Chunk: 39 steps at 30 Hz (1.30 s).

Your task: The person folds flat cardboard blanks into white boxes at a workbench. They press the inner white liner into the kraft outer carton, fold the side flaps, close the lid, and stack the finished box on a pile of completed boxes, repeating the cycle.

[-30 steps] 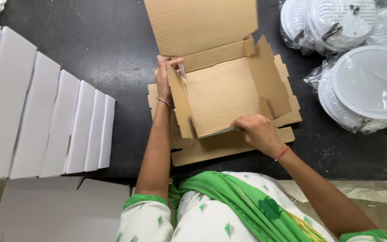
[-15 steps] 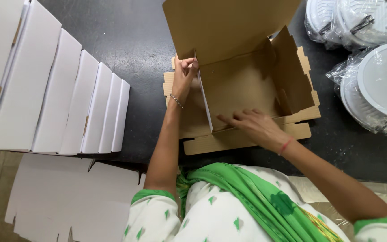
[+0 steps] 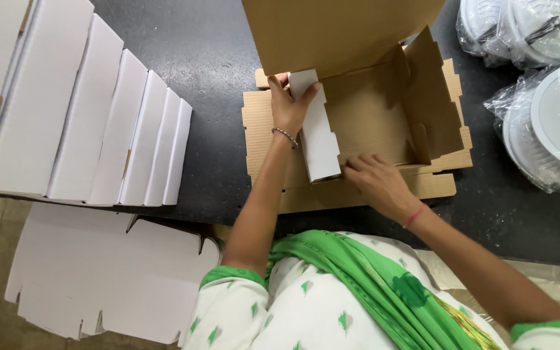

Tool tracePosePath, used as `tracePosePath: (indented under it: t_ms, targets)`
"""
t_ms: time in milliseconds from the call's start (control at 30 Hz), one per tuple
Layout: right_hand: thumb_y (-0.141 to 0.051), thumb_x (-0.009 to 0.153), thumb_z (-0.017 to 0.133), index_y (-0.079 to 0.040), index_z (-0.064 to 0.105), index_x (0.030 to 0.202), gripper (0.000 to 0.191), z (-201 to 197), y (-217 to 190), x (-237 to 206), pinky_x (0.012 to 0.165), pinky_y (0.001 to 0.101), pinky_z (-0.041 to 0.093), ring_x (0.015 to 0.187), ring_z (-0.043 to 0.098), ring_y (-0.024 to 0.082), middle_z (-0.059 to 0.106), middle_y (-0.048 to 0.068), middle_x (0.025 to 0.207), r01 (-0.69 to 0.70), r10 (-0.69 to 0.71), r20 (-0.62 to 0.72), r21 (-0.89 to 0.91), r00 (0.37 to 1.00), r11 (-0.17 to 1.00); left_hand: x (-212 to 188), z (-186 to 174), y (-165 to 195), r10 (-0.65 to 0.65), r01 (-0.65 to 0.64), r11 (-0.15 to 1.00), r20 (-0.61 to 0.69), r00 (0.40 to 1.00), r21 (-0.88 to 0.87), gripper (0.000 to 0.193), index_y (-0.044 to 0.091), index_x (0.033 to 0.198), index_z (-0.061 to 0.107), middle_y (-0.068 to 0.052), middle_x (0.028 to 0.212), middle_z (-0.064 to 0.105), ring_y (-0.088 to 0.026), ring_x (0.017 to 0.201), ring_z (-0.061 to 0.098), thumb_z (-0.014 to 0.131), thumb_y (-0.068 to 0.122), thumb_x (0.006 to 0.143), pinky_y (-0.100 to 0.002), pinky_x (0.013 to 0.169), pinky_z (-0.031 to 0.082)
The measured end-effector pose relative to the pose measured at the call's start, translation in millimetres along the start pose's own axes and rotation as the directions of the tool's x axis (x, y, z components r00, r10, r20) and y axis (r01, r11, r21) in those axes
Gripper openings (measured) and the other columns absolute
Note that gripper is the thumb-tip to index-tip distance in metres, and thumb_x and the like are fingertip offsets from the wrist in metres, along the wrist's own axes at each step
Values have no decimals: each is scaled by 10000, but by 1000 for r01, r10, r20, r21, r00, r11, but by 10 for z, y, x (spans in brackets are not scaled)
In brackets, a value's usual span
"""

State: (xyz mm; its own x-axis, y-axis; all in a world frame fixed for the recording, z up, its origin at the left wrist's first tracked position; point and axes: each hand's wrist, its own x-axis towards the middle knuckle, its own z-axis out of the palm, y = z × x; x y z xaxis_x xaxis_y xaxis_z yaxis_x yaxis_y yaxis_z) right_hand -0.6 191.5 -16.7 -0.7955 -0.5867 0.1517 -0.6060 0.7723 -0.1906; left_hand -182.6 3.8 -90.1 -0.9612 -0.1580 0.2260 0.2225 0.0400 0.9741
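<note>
Two hands work a brown cardboard box [image 3: 371,123] on the dark surface [image 3: 215,58]: left hand [image 3: 288,104] pinches its white side flap [image 3: 315,133], right hand [image 3: 377,181] presses flat on the front wall. Folded white boxes [image 3: 98,116] line the left; bagged white discs [image 3: 552,123] are cut off at the right edge.

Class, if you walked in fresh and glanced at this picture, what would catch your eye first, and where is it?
In the middle, a half-folded cardboard box stands on flat cardboard sheets; the left hand grips its white side flap while the right hand presses the front edge. A row of white boxes fills the left, and wrapped white discs lie at right.
</note>
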Motion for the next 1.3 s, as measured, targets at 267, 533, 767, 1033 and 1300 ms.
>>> tracePosePath:
  t_ms: [267, 533, 767, 1033, 1300]
  targets:
    - [-361, 931, 727, -35, 641, 1215, 441, -152, -368, 71, 911, 458, 505, 1126, 610, 346, 661, 152, 1204, -363, 434, -151, 351, 888, 863, -87, 168, -103, 95, -29, 954, -207, 974, 298, 491, -34, 1187, 433, -196, 1089, 649, -355, 1009, 669, 660, -103, 757, -421, 863, 538]
    - [-172, 930, 642, -37, 602, 1261, 360, 143, -187, 196, 885, 491, 531, 1078, 621, 367, 639, 169, 1166, -462, 484, -68, 207, 872, 862, -890, -32, 335, -88, 95, 995, -225, 970, 20, 544, -20, 1258, 432, -182, 1182, 486, -355, 1097, 562, 759, 218, 894, -448, 942, 522]
    - [-146, 885, 660, -94, 642, 1226, 345, 27, 52, -86, 777, 502, 541, 1007, 637, 362, 628, 144, 1081, -515, 524, -17, 163, 852, 842, -996, -127, 723, 526, -794, 434, 596, 607, 426, 607, 15, 1231, 587, -161, 1244, 605, -369, 1229, 551, 789, 366, 779, -464, 1083, 427]
    - [-304, 967, 641, -107, 679, 1028, 210, 50, 54, 35, 776, 490, 545, 917, 676, 346, 656, 109, 980, -568, 580, -42, 159, 813, 807, -431, -122, 572, 164, -832, 423, 872, 461, 360, 350, 128, 876, 679, -34, 967, 654, -249, 1012, 618, 781, 461, 837, -423, 899, 456]
    - [-289, 960, 625, -68, 675, 1098, 266, -170, -191, 229, 786, 487, 543, 941, 669, 351, 647, 132, 1114, -438, 414, 145, 284, 899, 853, -27, -424, 541, 164, -955, 224, 959, 233, 194, 154, 180, 825, 715, -4, 924, 711, -260, 1016, 658, 734, 320, 763, -460, 961, 467]
